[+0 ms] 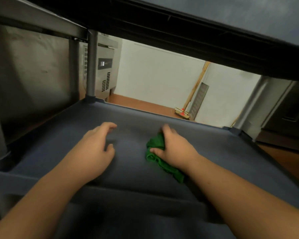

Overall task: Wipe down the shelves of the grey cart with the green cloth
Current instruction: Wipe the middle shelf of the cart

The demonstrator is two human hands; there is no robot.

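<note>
Both bare forearms enter from the lower corners and reach forward over the grey cart's lower shelf (223,152), beneath the dark underside of the shelf above (188,31). Left hand (95,149): palm down, fingers loosely spread and curled, fingertips at or just above the shelf surface, holding nothing. Right hand (173,149): palm down, fingers closed over the bunched green cloth (156,152), pressing it against the shelf; the thumb lies across the cloth's near fold. Part of the cloth trails back from under the palm toward the wrist, flat on the shelf. The cloth lies well to the right of the left hand, with bare shelf between them. Beyond the left hand, a grey corner post (91,66) rises from the shelf's far edge. Farther off, past the right hand, a broom (182,112) leans against a white wall (154,75) above an orange-brown floor; a metal appliance (105,69) stands behind the post.
</note>
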